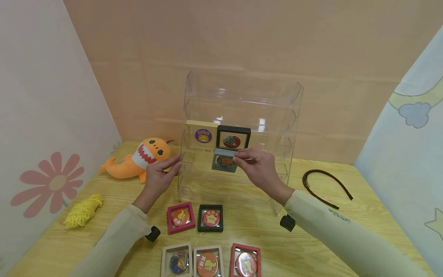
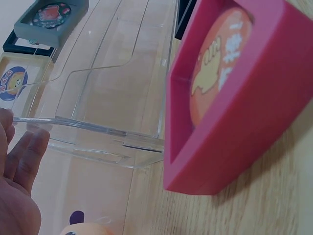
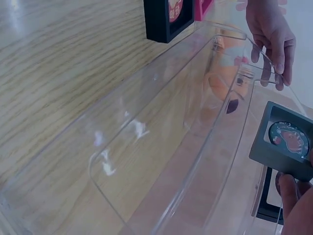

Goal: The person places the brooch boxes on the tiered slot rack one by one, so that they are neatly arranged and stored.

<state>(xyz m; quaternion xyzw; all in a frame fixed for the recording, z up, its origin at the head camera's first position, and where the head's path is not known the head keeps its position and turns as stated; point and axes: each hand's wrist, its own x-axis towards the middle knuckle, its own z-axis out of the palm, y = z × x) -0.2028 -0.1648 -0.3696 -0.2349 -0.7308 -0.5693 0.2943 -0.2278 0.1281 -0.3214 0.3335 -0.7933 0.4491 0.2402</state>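
My right hand (image 1: 260, 165) pinches a small grey display frame (image 1: 225, 161) by its right edge, in front of the clear acrylic rack (image 1: 204, 184). A round dark badge shows inside that frame in the right wrist view. Thumb and fingers of my left hand (image 1: 160, 179) grip the rack's left side panel, one on each side of it in the left wrist view. On a middle tier stand a cream frame (image 1: 202, 135) with a purple bear badge and a black frame (image 1: 233, 134) just right of it. The grey frame overlaps the black one's lower part in the head view.
Before the rack lie a pink frame (image 1: 181, 217), a black frame (image 1: 210, 218), two beige frames (image 1: 176, 261) and a red frame (image 1: 245, 260). An orange shark plush (image 1: 138, 157) and yellow yarn (image 1: 84, 211) lie left; a brown headband (image 1: 327, 188) lies right.
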